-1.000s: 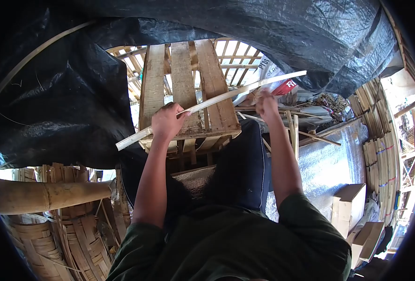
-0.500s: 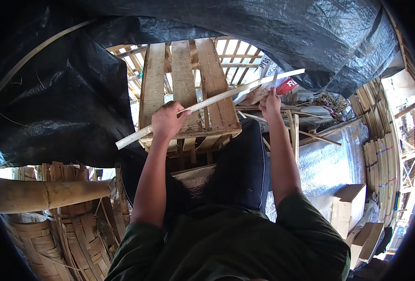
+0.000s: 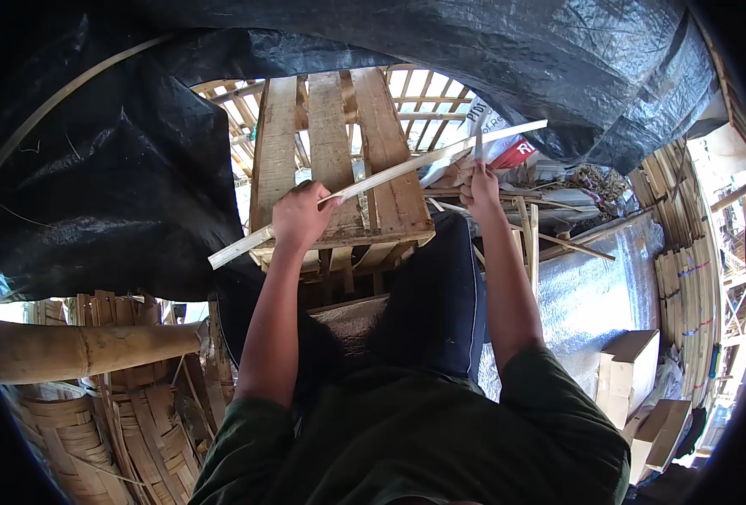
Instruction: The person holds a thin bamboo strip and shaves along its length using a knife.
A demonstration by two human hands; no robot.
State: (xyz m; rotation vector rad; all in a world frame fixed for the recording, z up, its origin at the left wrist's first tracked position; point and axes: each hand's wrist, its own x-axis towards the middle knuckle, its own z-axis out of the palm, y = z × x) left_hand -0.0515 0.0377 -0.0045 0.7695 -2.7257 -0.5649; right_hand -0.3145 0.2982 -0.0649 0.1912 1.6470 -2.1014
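Observation:
A long pale bamboo strip (image 3: 407,169) slants across the slatted wooden bench (image 3: 327,126), its right end higher and farther off. My left hand (image 3: 301,217) is closed around the strip left of its middle, over the near part of the bench. In my right hand (image 3: 482,192) is a knife (image 3: 479,145), fingers wrapped round its handle, the blade pointing up and away from me. That blade crosses the strip toward its right end; whether it cuts in or only touches, I cannot tell. The knife's handle is mostly hidden by the fingers.
Black plastic sheeting (image 3: 154,160) hangs at the left and above. A printed sack (image 3: 508,151) lies behind the knife. Loose strips (image 3: 531,244) stand by my right forearm. Cardboard boxes (image 3: 630,370) and bundled slats (image 3: 693,286) are at the right, a bamboo pole (image 3: 95,349) at the left.
My right hand and the knife have shifted slightly left along the strip and a little toward me. My left hand and the strip look almost unmoved.

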